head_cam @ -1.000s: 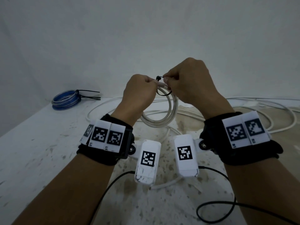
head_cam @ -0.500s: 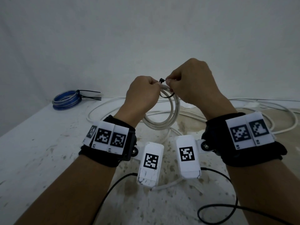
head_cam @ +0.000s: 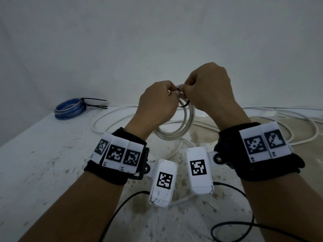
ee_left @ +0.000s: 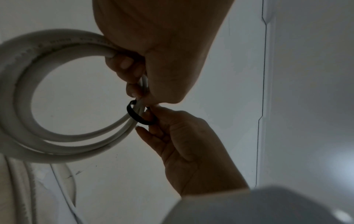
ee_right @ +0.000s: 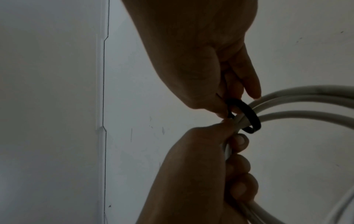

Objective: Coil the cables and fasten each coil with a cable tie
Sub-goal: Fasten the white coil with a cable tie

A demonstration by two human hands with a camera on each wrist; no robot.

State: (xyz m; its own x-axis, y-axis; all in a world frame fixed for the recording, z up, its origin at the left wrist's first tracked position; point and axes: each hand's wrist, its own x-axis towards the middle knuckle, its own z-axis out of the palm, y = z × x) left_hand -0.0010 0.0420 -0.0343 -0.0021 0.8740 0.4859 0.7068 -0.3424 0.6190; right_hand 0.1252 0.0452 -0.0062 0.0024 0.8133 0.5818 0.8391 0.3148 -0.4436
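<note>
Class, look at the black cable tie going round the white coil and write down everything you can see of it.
The black cable tie is a thin, flat strap that looks like plastic. It forms a loose loop around the strands of the white cable coil, with a gap left, so it is not yet pulled tight. The right hand pinches it at the top, where the left hand grips the coil. The coil is held up above the table.

- Bare forearms, each with a black wrist strap [head_cam: 111, 173].
- White blocks with black square markers [head_cam: 115, 152] on both straps.
- White wrist cameras [head_cam: 163, 182], screw-mounted, each trailing a thin black cable [head_cam: 120, 208].
</note>
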